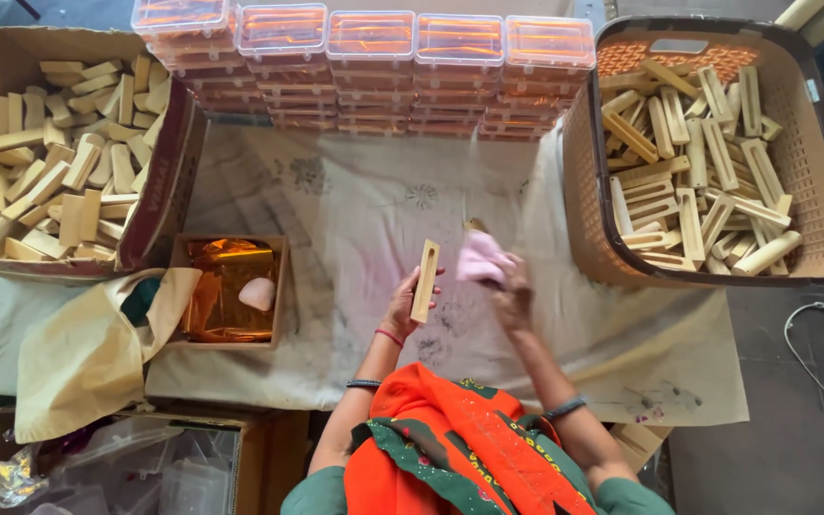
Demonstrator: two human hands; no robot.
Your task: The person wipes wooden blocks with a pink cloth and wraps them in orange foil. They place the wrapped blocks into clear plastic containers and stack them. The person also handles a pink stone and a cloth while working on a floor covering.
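Observation:
My left hand holds a long slotted wooden block upright over the cloth-covered table. My right hand grips a pink cloth just to the right of the block, a short gap between them. Both hands sit near the table's middle, in front of my orange and green garment.
A cardboard box of wooden blocks stands at the left, a brown plastic basket of slotted blocks at the right. Stacked clear lidded boxes line the back. A small box with orange foil sits left of my hands, a beige cloth beside it.

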